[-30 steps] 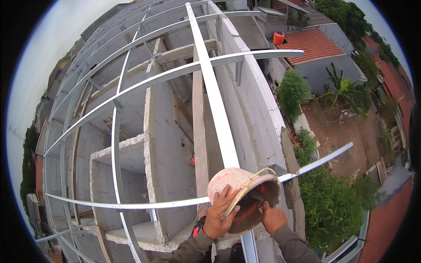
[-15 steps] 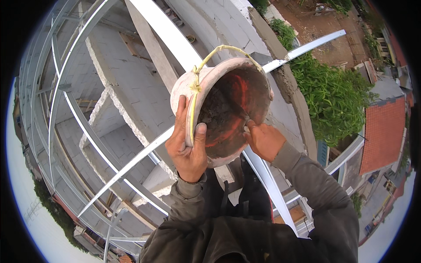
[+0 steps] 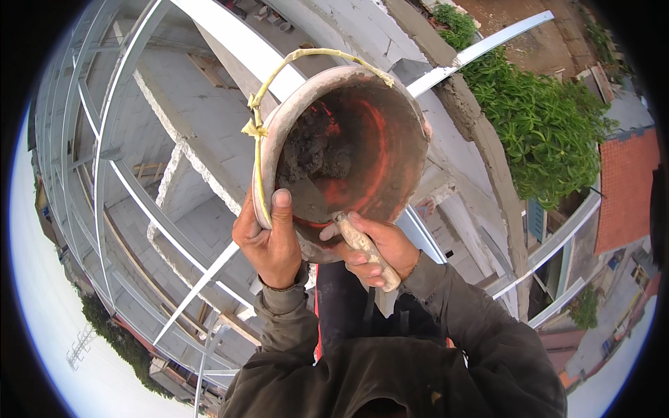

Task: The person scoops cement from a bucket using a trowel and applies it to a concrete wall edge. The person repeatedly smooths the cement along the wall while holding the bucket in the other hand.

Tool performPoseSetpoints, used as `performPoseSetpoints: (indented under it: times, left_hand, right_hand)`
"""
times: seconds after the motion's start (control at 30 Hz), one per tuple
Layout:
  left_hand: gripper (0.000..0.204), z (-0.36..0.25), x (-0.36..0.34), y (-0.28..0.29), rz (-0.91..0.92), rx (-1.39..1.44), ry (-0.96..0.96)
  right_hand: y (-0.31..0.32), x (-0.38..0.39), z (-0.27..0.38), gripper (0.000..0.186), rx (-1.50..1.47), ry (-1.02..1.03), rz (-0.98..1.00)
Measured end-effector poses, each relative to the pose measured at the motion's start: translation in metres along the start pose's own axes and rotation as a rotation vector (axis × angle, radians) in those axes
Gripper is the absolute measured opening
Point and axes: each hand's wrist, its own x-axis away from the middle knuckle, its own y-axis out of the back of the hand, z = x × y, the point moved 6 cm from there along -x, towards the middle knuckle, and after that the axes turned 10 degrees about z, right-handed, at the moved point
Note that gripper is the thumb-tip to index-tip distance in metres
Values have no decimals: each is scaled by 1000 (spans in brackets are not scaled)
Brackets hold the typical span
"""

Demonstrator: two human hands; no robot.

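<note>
A mortar-stained bucket is tilted so that its mouth faces me. Its yellow rope handle is knotted at the left rim and arcs over the top. My left hand grips the rim at the lower left, thumb on the inside. Wet grey mortar clings in a lump within the reddish interior. My right hand is wrapped round the worn wooden handle of a trowel. The trowel's grey blade reaches into the lower part of the bucket, below the mortar.
Pale metal roof beams cross over rooms of grey block walls far below. A rough mortar-topped wall runs along the right. Beyond it are a leafy tree and a red tiled roof.
The bucket has shifted a little left and turned, showing more of the mortar inside. My right hand has drawn back toward me and left, bringing the trowel handle into plain sight.
</note>
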Motion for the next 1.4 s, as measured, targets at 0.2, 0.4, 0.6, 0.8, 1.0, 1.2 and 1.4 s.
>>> performPoseSetpoints:
  times: [0.2,0.4,0.6,0.8,1.0,1.2,1.4]
  left_hand:
    - [45,-9,1,-11,23,-65,14]
    - [43,-21,1,-30,64,-59,-92]
    - [45,-10,3,-19,16,-26,-26]
    - [45,-35,1,-43,151,-219,-176]
    - [45,-22,1,-33,59,-13,-39]
    - [50,-8,3,-23,31,-24,7]
    - [53,-13,6,-28,78,-79,-6]
  right_hand:
    - [9,46,102,39,1236,-58,-383]
    - [56,18,65,32,1413,-82,-498]
    - [46,49,96,28,1232,-34,-598]
    - [26,36,52,31,1395,-187,-358]
    - [66,53,98,41,1531,-2,-629]
    - [17,51,42,35,1203,-112,-311]
    - [61,31,5,38,882,-313,-296]
